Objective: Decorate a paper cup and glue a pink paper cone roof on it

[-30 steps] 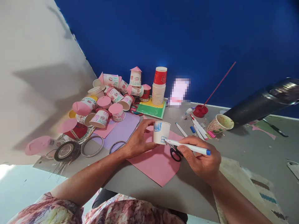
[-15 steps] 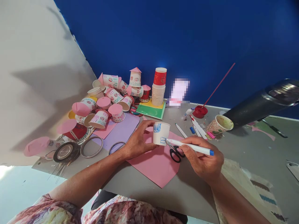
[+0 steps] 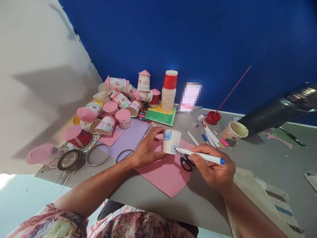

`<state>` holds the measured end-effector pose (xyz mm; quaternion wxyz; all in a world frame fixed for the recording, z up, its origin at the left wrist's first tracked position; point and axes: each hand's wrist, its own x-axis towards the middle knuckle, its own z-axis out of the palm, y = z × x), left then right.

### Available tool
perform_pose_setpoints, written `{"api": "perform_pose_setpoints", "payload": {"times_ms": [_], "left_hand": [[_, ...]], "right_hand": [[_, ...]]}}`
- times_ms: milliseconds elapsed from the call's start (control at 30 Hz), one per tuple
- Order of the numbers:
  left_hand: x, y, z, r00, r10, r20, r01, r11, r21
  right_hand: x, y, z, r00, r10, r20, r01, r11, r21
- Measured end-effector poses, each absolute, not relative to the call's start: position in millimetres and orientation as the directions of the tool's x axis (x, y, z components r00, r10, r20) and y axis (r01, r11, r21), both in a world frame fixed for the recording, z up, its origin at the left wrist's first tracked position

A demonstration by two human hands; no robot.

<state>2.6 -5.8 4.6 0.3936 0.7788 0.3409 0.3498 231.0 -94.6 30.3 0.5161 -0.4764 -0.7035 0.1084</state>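
A white paper cup [image 3: 169,141] is held by my left hand [image 3: 148,148], thumb and fingers around its left side. Blue strokes mark its upper left, and a small blue square with lines inside it sits lower right. My right hand [image 3: 215,167] grips a white marker [image 3: 203,155] with a blue end, its tip at the cup beside the square. Black-handled scissors [image 3: 185,163] lie partly hidden under the marker and right hand. Below the cup is a sheet of pink paper [image 3: 165,181] on the grey table.
Decorated cups with pink paper tops [image 3: 106,125] pile up at the left, near rolls of tape [image 3: 70,159]. Behind stands a stack of cups [image 3: 168,99] on a green and yellow pack [image 3: 159,116]. Loose markers [image 3: 210,135], a patterned cup [image 3: 234,131] and a dark cylinder [image 3: 267,114] are at right.
A line or lines have been added inside the small blue square on the cup. The marker tip and right hand have shifted slightly; both hands keep their hold.
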Motion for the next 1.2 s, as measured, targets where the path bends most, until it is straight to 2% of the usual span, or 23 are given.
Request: {"api": "perform_pose_setpoints", "payload": {"times_ms": [267,467,800,1200], "left_hand": [[1.8,-4.6,7.0,0.511,0.820,0.258,0.255,-0.431,0.865],[1.9,-4.8,4.1,0.516,0.812,0.271,0.258,-0.449,0.855],[2.5,-5.1,1.4,0.539,0.793,0.286,0.242,-0.471,0.848],[2.8,-4.7,3.9,0.526,0.802,0.284,0.250,-0.464,0.850]], "right_hand": [[231.8,-92.9,31.4,-0.040,0.751,0.659,0.557,0.564,-0.609],[231.7,-94.5,29.0,0.011,0.769,0.639,0.550,0.529,-0.646],[231.5,-93.9,28.8,0.012,0.766,0.643,0.561,0.527,-0.639],[232.9,-93.4,29.0,-0.061,0.762,0.645,0.557,0.562,-0.611]]}}
